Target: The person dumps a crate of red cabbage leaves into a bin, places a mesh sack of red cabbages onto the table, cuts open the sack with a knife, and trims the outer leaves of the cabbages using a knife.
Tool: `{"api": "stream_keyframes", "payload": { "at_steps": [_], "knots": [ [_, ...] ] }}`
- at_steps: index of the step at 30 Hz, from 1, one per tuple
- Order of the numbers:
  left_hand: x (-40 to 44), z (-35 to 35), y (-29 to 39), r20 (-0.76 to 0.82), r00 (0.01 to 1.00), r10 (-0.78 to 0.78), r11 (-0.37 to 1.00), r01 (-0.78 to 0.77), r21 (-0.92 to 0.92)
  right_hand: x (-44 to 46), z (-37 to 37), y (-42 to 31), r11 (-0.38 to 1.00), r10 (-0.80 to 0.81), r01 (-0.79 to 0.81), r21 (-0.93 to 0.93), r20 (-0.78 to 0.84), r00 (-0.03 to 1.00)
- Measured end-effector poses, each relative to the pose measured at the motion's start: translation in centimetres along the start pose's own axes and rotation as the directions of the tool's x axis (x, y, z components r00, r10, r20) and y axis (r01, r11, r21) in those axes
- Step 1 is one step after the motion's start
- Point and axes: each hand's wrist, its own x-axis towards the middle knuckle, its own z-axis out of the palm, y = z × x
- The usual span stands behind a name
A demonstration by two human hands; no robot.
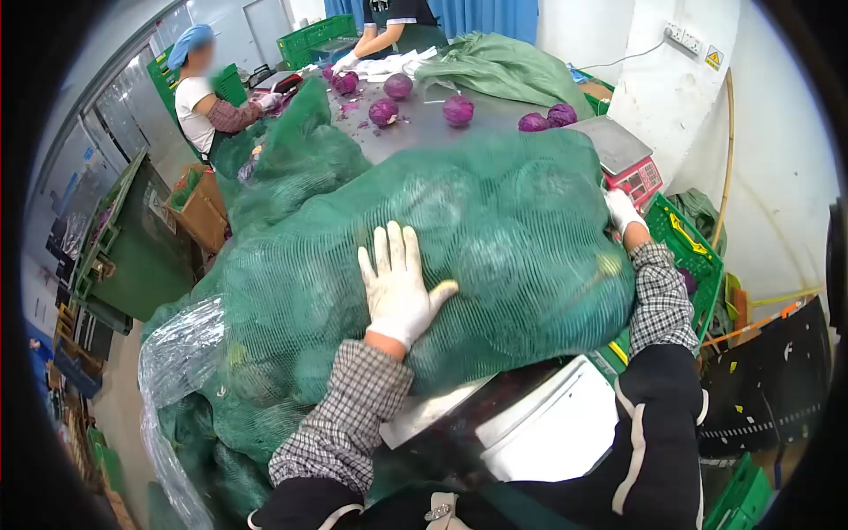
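Your left grip (397, 296) lies flat, unclenched, on the green mesh sack (512, 256) before the counter (415, 141), your right grip (624, 210) too hidden to tell; probably heavy, lumpy and yielding, it is best held at both ends.

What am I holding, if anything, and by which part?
The left grip lies flat on the green mesh sack, unclasped; whether the right grip holds its right end can't be told.
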Motion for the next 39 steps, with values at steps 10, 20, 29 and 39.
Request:
{"api": "stream_keyframes", "payload": {
  "at_steps": [10,20,29,39],
  "knots": [
    [3.5,3.5,1.8,-0.021,0.996,-0.091,0.977,0.094,0.194,-19.9,-7.4,-14.3,0.879,-0.422,0.476,-0.010,-0.478,0.770],
    [-1.3,-11.5,-9.1,-0.112,0.972,0.205,0.964,-0.220,-0.151,-21.2,-3.7,-17.7,0.941,-0.260,0.086,-0.326,-0.538,0.802],
    [-9.8,-7.7,-15.4,-0.044,0.981,-0.188,0.982,0.188,-0.013,-13.3,-2.5,-15.5,0.886,-0.385,0.137,-0.443,-0.540,0.749],
    [-10.7,-6.1,-8.7,-0.128,0.953,-0.275,0.958,0.283,0.047,-7.7,-2.2,-11.7,0.871,-0.365,0.108,-0.480,-0.484,0.795]
  ]
}}
